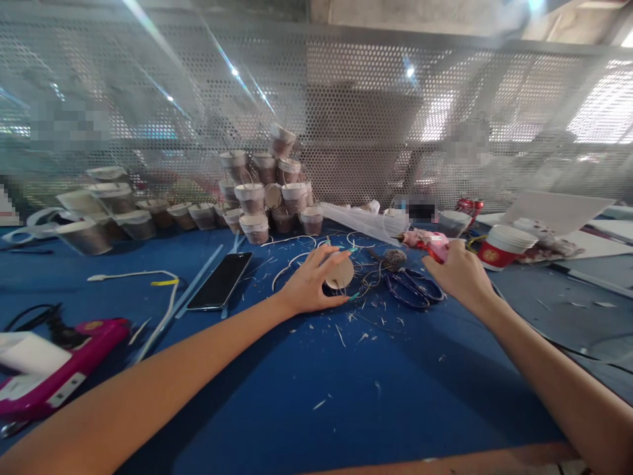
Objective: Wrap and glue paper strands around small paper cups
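"Head view: what are the hands doing?"

"Left hand curves around a pale disc mid-table; whether it grips, I can't tell. Right hand clasps a pink glue gun."

"Risks?"

"If hot, its tip might melt the clear plastic beside it; a careless sweep could knock the blue-handled scissors between the hands."

"Writing?"

"The red-banded paper cup, right, has a gold emblem, unreadable. Far red cans: too small."
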A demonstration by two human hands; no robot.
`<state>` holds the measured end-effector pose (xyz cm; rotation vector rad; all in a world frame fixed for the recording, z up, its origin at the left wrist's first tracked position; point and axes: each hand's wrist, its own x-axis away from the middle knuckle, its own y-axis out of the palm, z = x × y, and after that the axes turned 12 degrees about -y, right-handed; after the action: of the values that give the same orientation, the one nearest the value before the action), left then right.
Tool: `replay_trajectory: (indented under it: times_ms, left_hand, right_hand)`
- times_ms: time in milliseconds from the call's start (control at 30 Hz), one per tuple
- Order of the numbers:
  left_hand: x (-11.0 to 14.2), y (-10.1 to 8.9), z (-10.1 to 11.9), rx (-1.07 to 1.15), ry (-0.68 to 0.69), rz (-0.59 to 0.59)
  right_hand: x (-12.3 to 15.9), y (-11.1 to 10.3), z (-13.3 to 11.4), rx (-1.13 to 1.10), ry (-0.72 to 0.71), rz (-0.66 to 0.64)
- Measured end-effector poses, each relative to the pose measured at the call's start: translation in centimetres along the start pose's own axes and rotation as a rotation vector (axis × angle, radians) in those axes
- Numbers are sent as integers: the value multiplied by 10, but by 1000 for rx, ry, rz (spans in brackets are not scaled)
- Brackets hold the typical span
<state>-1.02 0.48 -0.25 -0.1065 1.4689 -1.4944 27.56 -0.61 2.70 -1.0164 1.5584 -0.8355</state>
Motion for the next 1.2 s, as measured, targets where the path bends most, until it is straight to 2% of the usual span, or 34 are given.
replay_trajectory:
  times_ms: [67, 167, 233, 333, 400, 433, 500, 567, 733, 933, 1100, 1200]
  left_hand:
    - [-1, -1, 0, -29, 13, -30]
    - [-3, 0, -2, -56, 24, -58]
    - [-3, 2, -3, -48, -7, -55]
    - [-2, 4, -5, -35, -55, -49]
    - [-2, 4, -6, -41, -50, -46]
    - [-2, 5, -7, -44, -41, -45]
    - [-2, 5, -8, -45, -35, -41]
    - [-3, 6, -9, -42, -45, -47]
    - [-4, 9, -13, -24, -72, -72]
    - [-4, 11, -17, -6, -57, -66]
    - [-5, 12, -18, -11, -55, -67]
    - [-5, 13, -18, -9, -51, -59]
  right_hand:
    - [-4, 10, 6, 4, 24, -46]
    - [-3, 26, 5, 72, -31, -75]
    - [1, 30, 0, 159, -62, 16]
    - [12, 24, -12, 179, -154, 232]
    - [20, 16, -22, 67, -354, 298]
    - [24, 12, -27, -25, -518, 275]
    - [32, 8, -37, -222, -809, 154]
    - [38, 9, -47, -325, -924, 42]
    - [42, 25, -65, -225, -878, -93]
    - [29, 34, -77, -134, -941, -220]
    - [27, 42, -80, -256, -903, -328]
    - [26, 44, -78, -365, -921, -347]
